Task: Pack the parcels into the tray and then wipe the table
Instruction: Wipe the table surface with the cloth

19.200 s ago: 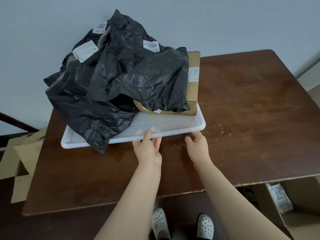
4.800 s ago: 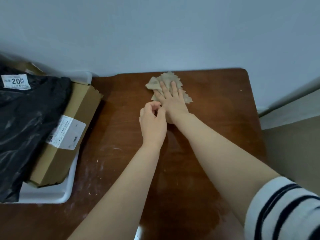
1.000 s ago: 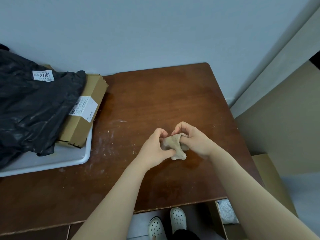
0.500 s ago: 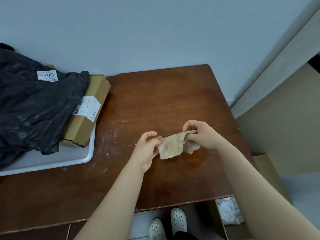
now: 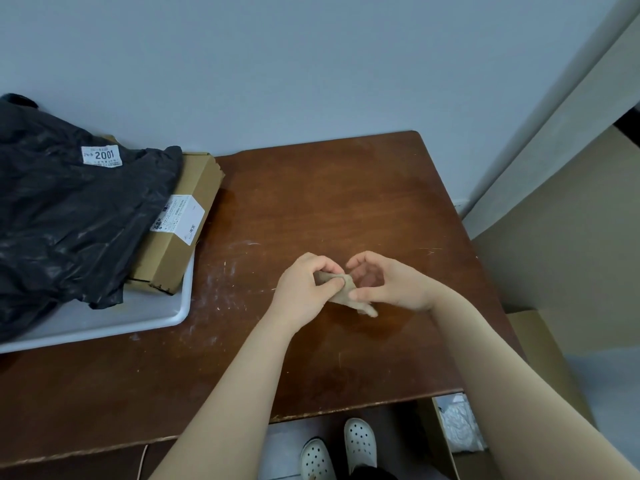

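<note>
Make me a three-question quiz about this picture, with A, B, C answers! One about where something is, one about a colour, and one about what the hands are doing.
1. Where is the cardboard box?
A. on the floor
B. in the white tray, beside the black bag
C. in the person's hands

2. What colour is the table?
A. dark brown
B. white
C. green

3. What is happening with the cloth?
A. lying flat on the tray
B. hanging on the wall
C. held bunched between the left hand and right hand

Answers:
1 B, the box rests in the tray against the bag.
2 A, the wood is dark brown.
3 C, both hands pinch it above the table.
</note>
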